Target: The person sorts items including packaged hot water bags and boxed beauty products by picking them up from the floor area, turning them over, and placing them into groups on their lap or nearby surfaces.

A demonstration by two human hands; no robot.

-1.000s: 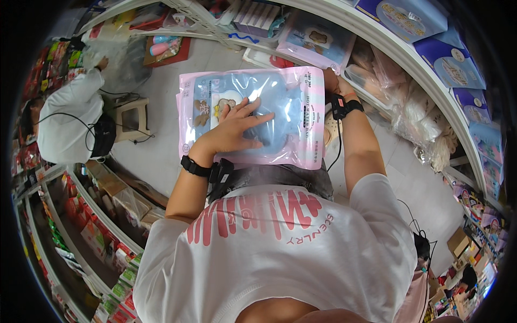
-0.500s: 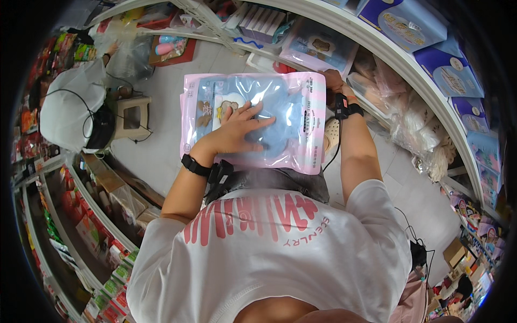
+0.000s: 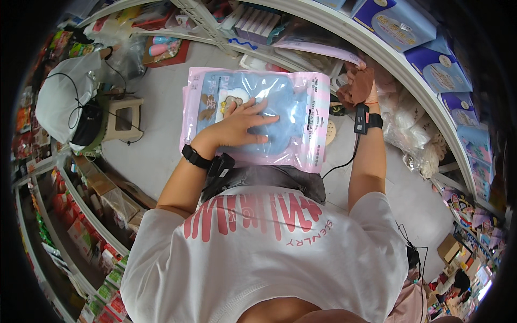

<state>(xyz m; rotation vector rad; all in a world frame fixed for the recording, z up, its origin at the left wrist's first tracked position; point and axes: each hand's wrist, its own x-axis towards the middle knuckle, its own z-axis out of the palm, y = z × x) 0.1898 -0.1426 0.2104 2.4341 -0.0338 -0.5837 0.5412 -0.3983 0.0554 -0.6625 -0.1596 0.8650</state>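
A flat, glossy pink-and-blue plastic pouch (image 3: pixel 293 145) with a printed bear lies in front of my dark-clad lap. A second pink edge peeks out beneath it at the left. My left hand (image 3: pixel 242 126) rests on its middle, open, fingers spread. Beyond its right end, my right hand (image 3: pixel 372 95) is closed by the shelf, at a crumpled brown cloth-like thing (image 3: pixel 355 89) that hides most of the fingers. Just above, a similar pink pouch (image 3: pixel 323 49) on the shelf shows almost edge-on, its near corner at my fingertips. I cannot tell whether they grip that corner too.
White shelving curves along the right with blue-and-purple boxes (image 3: pixel 444 70) and clear plastic bags (image 3: pixel 414 140). A beige stool (image 3: pixel 124 118) stands on the left beside a white plastic bag (image 3: pixel 67 107). Shelves of packets (image 3: pixel 81 226) run along the lower left.
My right hand has left the pouch's right end and moved right to the shelf. The pouch there has tilted from face-up to nearly edge-on. My left hand stays on the front pouch.
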